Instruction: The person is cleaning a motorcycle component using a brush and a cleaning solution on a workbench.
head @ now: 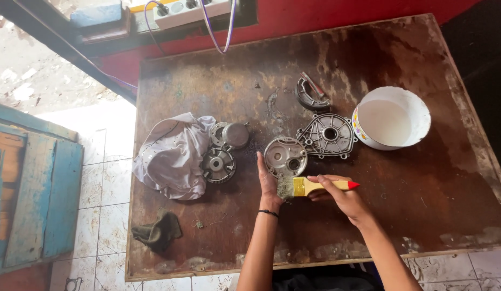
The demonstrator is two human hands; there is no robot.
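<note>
The right hand (341,195) grips a yellow paintbrush (315,186), bristles at nine o'clock against the flat-open, empty left hand (268,183), as if to shield or brace them.

The yellow-handled paintbrush's (315,186) bristles sit partly behind the left hand (269,186). The white power strip (191,9) is cut by the top edge; the crumpled white cloth (172,156) covers part of a round metal part (218,164).

The scene is viewed by a single head-worn camera, aimed almost straight down from moderately close. The brown wooden table (218,86) fills most of the frame; tiled floor (107,178) is seen at the left edge.
</note>
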